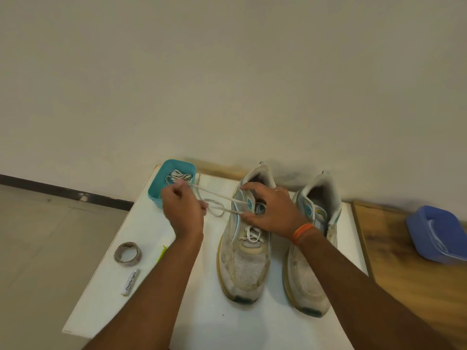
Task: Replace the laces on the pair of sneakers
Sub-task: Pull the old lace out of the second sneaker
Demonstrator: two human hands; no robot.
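Note:
Two worn white sneakers with teal trim stand side by side on a white board (192, 311), toes toward me. The left sneaker (243, 258) has a white lace (217, 195) crossed over its lower eyelets, with two strands running out to the left. My left hand (183, 209) pinches those strands and holds them taut, beside the teal tray. My right hand (270, 210) grips the left sneaker's collar and tongue, fingers curled over the upper eyelets. The right sneaker (312, 261) shows no lace on its visible part.
A teal tray (157, 185) holding bundled patterned laces sits at the board's far left corner. A tape roll (127, 252), a white tube (130, 281) and a yellow-green item (162, 252) lie at the left. A blue lidded box (437, 233) rests on the wooden floor at right. A wall rises behind.

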